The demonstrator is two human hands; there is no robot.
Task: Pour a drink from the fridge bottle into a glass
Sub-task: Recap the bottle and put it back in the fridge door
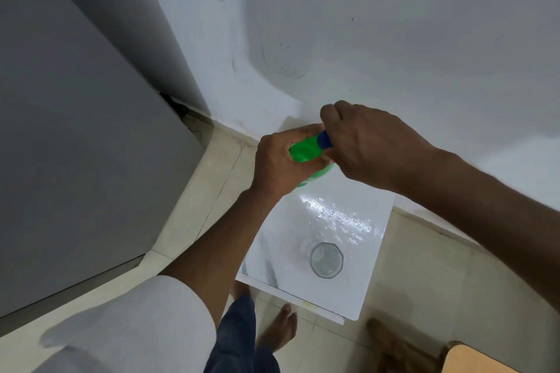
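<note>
I hold the green bottle (pixel 304 152) above the far end of the small white counter (pixel 357 291), tilted so its neck points to the right. My left hand (pixel 280 160) is wrapped around the bottle's upper body, fingers closed on it. My right hand (pixel 363 142) is closed over the blue cap (pixel 325 140), which sits at the bottle's mouth; only part of the cap shows between my fingers. The two hands are almost touching. The empty clear glass (pixel 326 260) stands upright on the glossy counter, toward its near end and well apart from the bottle. The grey fridge (pixel 75 130) fills the left side, its door shut. The white wall (pixel 363 24) rises on the far side. My bare feet (pixel 278 330) stand on the tiled floor (pixel 424 281) just near of the counter, and a wooden stool (pixel 472 360) shows at the near right corner.
</note>
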